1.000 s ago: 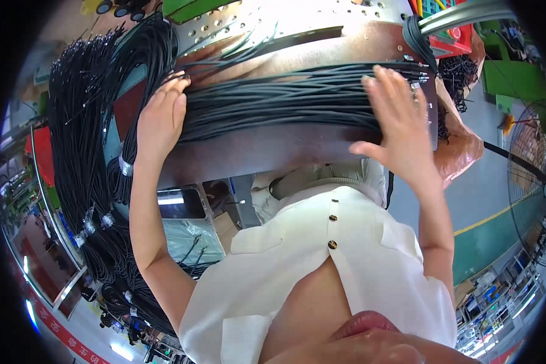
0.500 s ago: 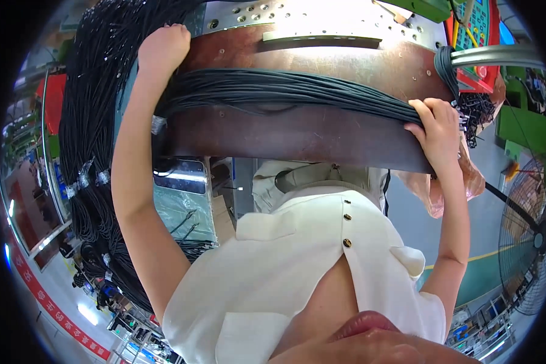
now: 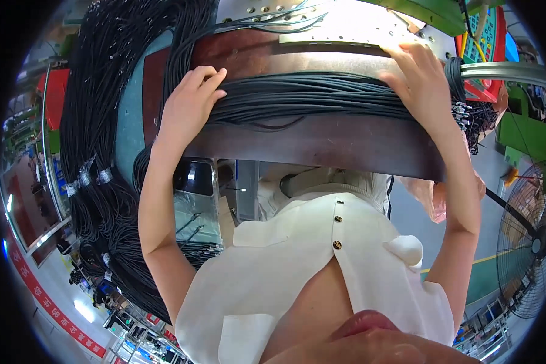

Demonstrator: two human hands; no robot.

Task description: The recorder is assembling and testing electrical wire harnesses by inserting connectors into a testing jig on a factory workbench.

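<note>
A long bundle of dark cables [image 3: 309, 94] lies crosswise on the brown work surface. At its left end my left hand [image 3: 189, 108] rests against the cables, fingers bent and thumb standing apart from them. My right hand [image 3: 423, 88] is over the right end of the bundle, its fingers spread and reaching toward a pale metal bar [image 3: 340, 43]. Small metallic cable ends [image 3: 461, 114] stick out beyond my right wrist. More loose dark cables [image 3: 182, 57] hang past my left hand and run onto the perforated metal plate [image 3: 252, 9].
A thick mass of black cables [image 3: 94, 103] hangs at the left. A metal tube [image 3: 497, 70] juts in at the right, near a red control panel [image 3: 497, 36]. Below it are a pinkish plastic bag [image 3: 428, 197] and a black fan [image 3: 528, 242]. Green machine parts [image 3: 431, 15] sit at the top.
My left hand has come down and right from the far left, its fist loosened. My right hand has let go of the bundle and moved up. Loose cables now lie across the metal plate.
</note>
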